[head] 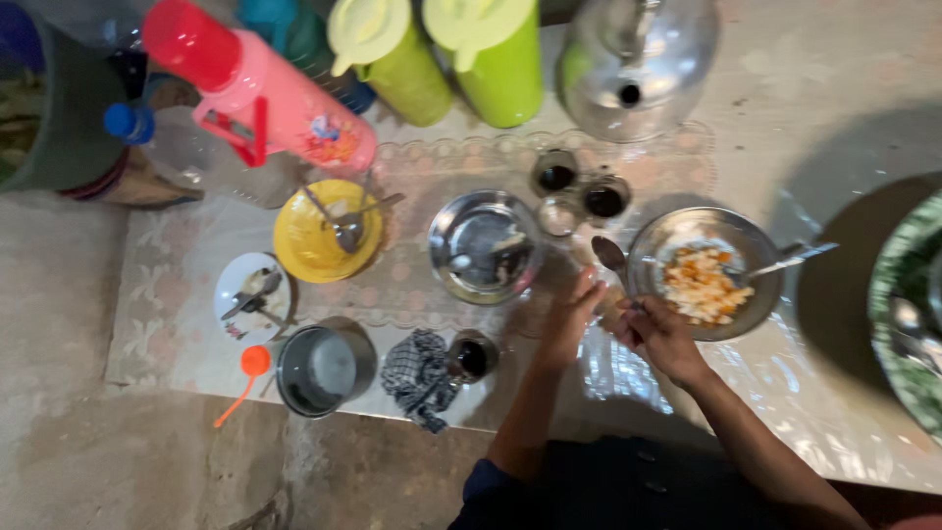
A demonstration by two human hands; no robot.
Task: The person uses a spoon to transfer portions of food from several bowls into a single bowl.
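Note:
My right hand holds a metal spoon by its handle, bowl end up, at the near left rim of a steel bowl that holds pale orange and white food. A second spoon rests in that bowl, handle to the right. My left hand is just left of the right one, fingers stretched toward the spoon handle and touching or nearly touching it. An empty steel bowl stands further left.
On the plastic-covered mat are a yellow bowl with spoons, a small white plate, a steel pot, a checked cloth, several dark-filled glasses, a pink flask, two green jugs, a kettle.

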